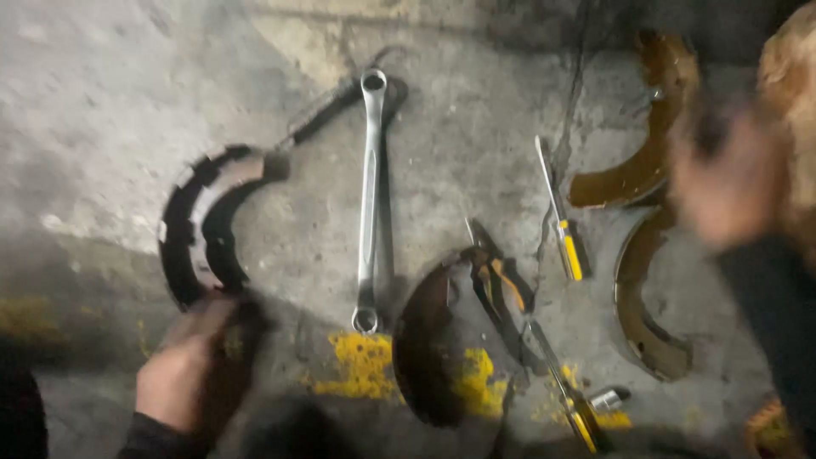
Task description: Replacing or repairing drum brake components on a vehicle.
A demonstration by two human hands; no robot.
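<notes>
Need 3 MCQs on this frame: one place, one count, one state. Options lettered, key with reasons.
1. Where does the long silver wrench lie?
A. between the dark brake shoe at left and the pliers
B. on top of the brown shoes
C. in the right hand

2. How many yellow-handled screwdrivers are there?
A. none
B. two
C. five

3. What is the left hand doing?
A. lifted away from everything
B. touching the dark brake shoe's lower end
C. gripping the wrench

Key: 1 A, it lies upright on the concrete floor between them. 2 B, one right of the wrench, one near the bottom. 3 B, its fingers meet the shoe's end.
</notes>
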